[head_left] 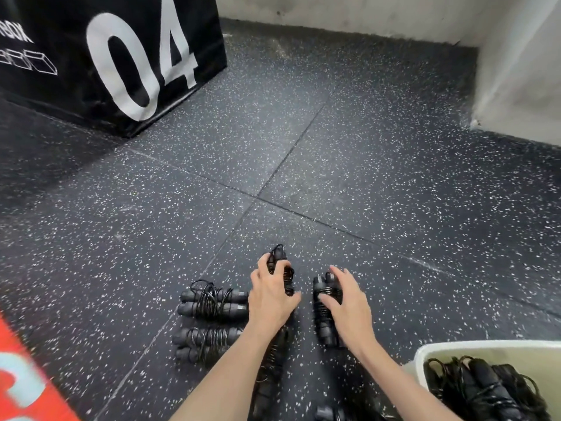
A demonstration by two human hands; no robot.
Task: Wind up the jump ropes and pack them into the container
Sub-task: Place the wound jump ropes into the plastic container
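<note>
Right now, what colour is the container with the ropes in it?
White or off-white container, seen best in the head view, bottom right corner.

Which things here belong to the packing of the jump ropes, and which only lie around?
Belong to the job:
- left hand on a wound rope
- right hand on another wound rope
- two wound ropes on the floor
- white container holding packed ropes

Lying around:
- black box marked 04
- orange object
</note>
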